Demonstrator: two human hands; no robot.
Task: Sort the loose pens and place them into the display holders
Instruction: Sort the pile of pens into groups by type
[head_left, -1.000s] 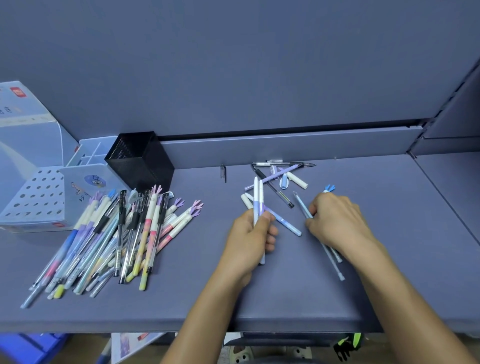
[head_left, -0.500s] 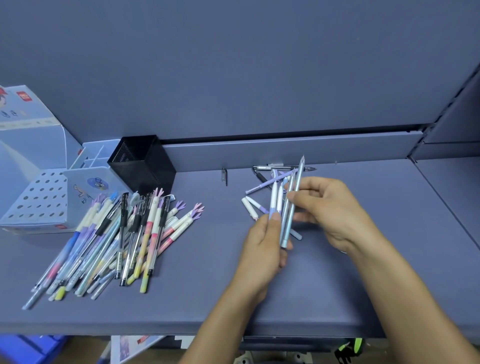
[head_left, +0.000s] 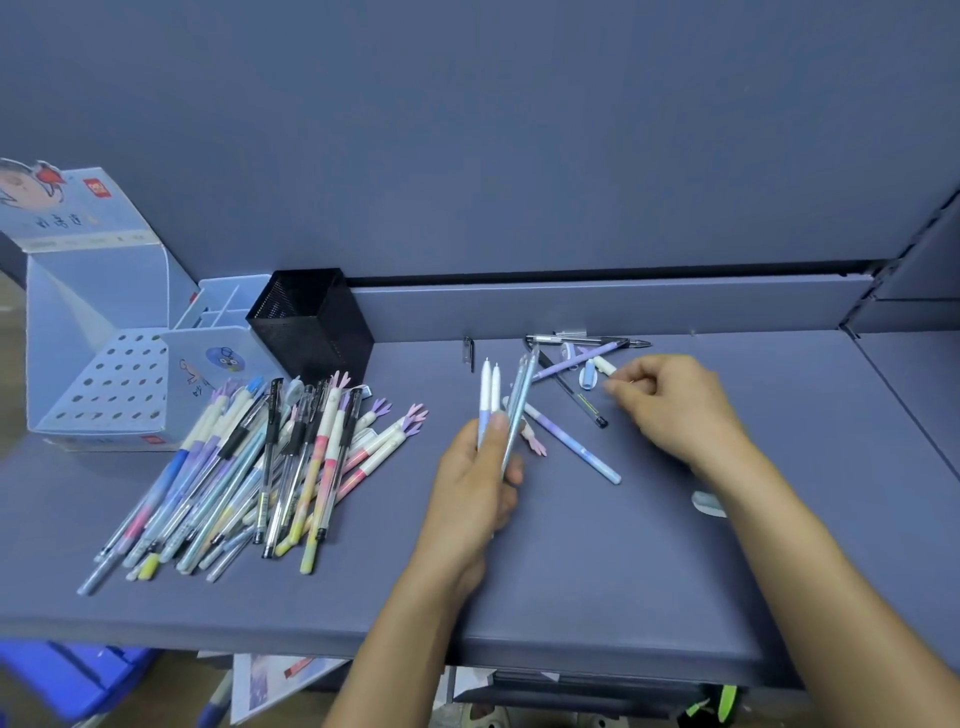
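Blue-grey shelf (head_left: 649, 571) under matching wall (head_left: 519, 156) bears loose pens (head_left: 249, 467).

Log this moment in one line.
left hand: holds pen bunch | right hand: at loose pens, grip unclear | pile: beside holders

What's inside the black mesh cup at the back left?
No pens stick out of the black mesh cup; only its dark inner wall shows. The bottom is hidden behind its near walls.
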